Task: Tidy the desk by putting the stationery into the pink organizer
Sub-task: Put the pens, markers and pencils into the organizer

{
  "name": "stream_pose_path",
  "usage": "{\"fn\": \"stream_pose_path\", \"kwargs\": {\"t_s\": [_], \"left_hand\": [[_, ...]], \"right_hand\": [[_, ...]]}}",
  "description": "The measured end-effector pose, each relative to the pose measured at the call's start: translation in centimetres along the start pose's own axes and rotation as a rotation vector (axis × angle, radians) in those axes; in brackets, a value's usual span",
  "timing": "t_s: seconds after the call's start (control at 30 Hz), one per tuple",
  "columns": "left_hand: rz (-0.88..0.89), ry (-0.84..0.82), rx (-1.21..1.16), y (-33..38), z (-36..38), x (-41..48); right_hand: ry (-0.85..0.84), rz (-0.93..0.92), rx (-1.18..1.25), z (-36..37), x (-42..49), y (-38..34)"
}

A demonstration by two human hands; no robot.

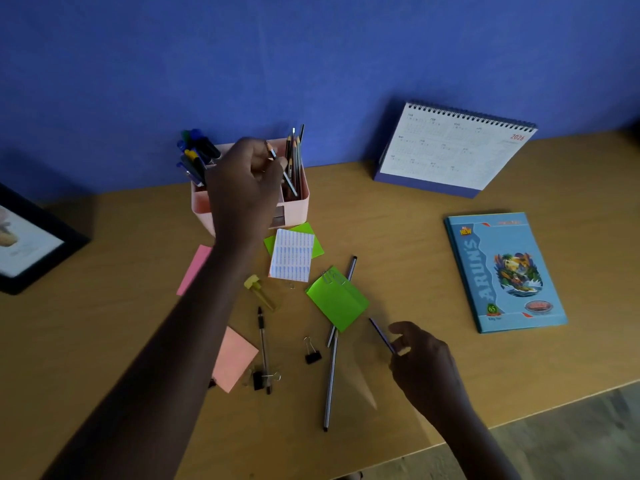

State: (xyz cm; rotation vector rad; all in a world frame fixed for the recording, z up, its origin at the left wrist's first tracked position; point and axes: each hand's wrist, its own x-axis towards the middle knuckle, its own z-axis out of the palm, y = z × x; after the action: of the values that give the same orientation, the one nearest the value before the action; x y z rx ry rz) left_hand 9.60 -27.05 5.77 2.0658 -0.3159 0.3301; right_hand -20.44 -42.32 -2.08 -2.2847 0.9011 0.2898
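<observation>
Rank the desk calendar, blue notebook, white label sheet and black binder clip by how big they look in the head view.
Largest: desk calendar and blue notebook, roughly alike and too close to rank.
Next: white label sheet.
Smallest: black binder clip.

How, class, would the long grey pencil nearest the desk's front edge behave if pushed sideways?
The long grey pencil looks slim and straight, so it is probably stiff and light. Lying on the smooth desk, it may roll if nudged sideways.

Pink organizer (pixel 296 211) upright, pencils (pixel 294 157), markers (pixel 195 150) standing inside; sticky notes (pixel 337 301), pen (pixel 264 348), binder clip (pixel 312 355) scattered in front.
</observation>
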Motion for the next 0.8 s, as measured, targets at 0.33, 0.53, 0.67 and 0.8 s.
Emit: {"fn": "stream_pose_path", "kwargs": {"t_s": [0.33,0.53,0.67,0.8], "left_hand": [[-0.019,-0.198,0.237,-3.6,4.5,2.2],[-0.093,-0.203,0.361,-4.6,5.3,2.4],[-0.089,-0.208,0.357,-4.6,5.4,2.6],[-0.062,-0.205,0.3,-3.8,5.0,2.7]], "right_hand": [[0.056,0.035,0.57,-3.4,0.1,-2.0],[0.145,-0.18,0.635,-5.2,1.7,-5.8],[0.185,-0.272,0.704,-6.2,4.2,-8.8],[0.235,-0.354,0.767,-7.0,6.9,-12.0]]}}
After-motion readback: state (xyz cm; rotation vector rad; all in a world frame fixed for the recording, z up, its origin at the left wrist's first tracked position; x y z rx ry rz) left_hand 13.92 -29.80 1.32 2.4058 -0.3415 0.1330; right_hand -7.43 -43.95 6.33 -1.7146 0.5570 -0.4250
